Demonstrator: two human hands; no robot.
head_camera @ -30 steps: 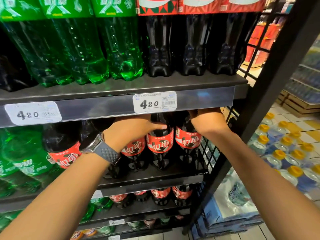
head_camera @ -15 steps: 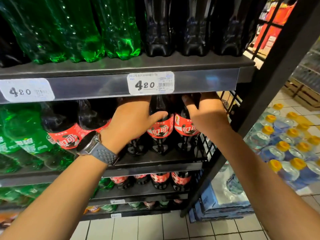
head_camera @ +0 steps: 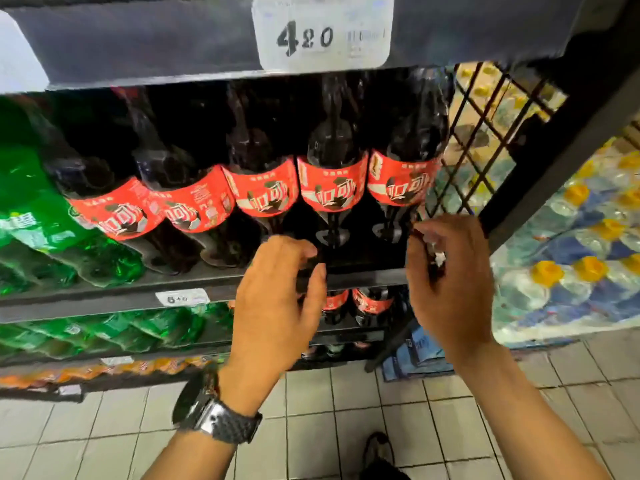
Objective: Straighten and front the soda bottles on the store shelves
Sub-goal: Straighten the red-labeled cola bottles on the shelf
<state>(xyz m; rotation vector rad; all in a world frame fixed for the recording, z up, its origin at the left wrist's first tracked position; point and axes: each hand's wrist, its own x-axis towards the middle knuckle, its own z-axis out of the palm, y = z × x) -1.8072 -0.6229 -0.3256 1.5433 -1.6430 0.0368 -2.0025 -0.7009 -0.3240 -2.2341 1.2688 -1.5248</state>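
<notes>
At the left end of the shelf (head_camera: 114,299) it's all green bottles (head_camera: 31,209); then five cola bottles (head_camera: 263,192) run along the front edge to the right end, bases on the shelf, necks up under the shelf above with its price tag (head_camera: 322,32). They look like they lean, but I'd blame the wide lens; their long axis is basically upright. Red labels mostly face out; the second cola bottle (head_camera: 194,206) seems turned a bit, small print showing, so I reckon that one wants a twist.

The bit that matters: both hands sit in front of and just below the shelf's front edge, so the bottles are up and back from them. The left hand (head_camera: 277,306), watch (head_camera: 218,420) on the wrist, is under the third and fourth bottles, fingers loosely curled with nothing in them as far as I can tell; it's the nearer one to that off-angle label. The right hand (head_camera: 453,292) is just below the fifth bottle at the right end, also curled loose and empty, though it's blurry.

Past that, a wire mesh panel (head_camera: 491,126) closes the shelf's right side; packs of yellow-capped water (head_camera: 571,271) are stacked beyond. More cola (head_camera: 370,303) on lower shelves; tiled floor (head_camera: 311,410) underneath.
</notes>
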